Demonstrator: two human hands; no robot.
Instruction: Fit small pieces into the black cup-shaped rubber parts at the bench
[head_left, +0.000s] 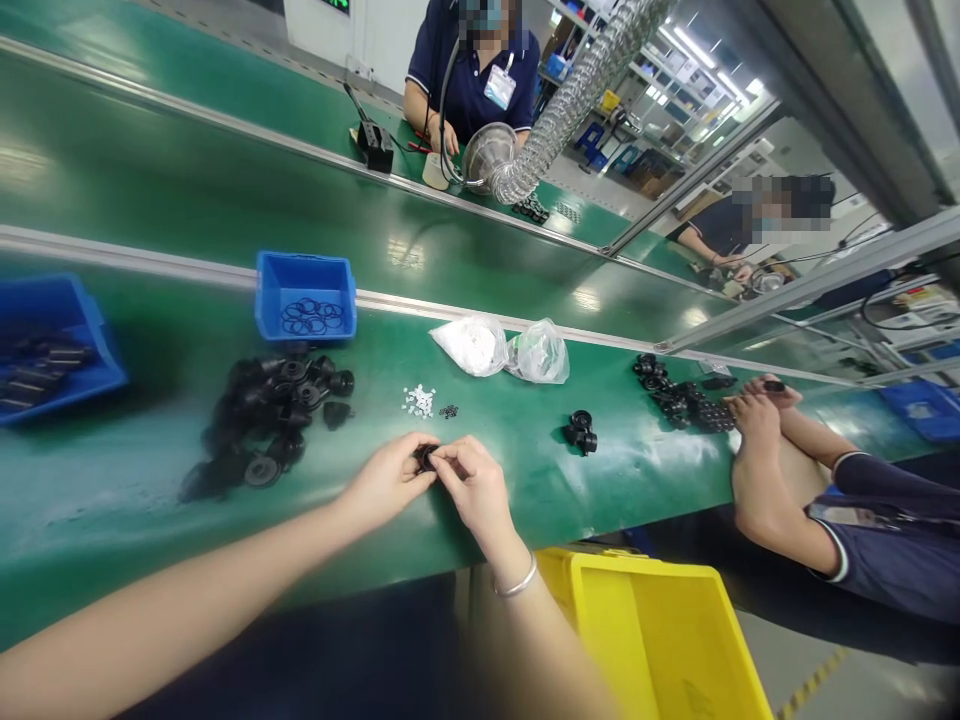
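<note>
Near the front edge of the green table, my left hand holds a small round black part between thumb and fingers. My right hand pinches at the same part from the right, its fingertips touching the top. Just beyond the hands lie a scatter of small white pieces and a little group of tiny dark pieces. A large pile of black round parts is to the left. On the right stands a small cluster of black parts.
A blue bin holds black rings; another blue bin holds dark cylinders. Two plastic bags lie behind the white pieces. A yellow crate stands below the table edge. At right, a person's arms work near more black parts.
</note>
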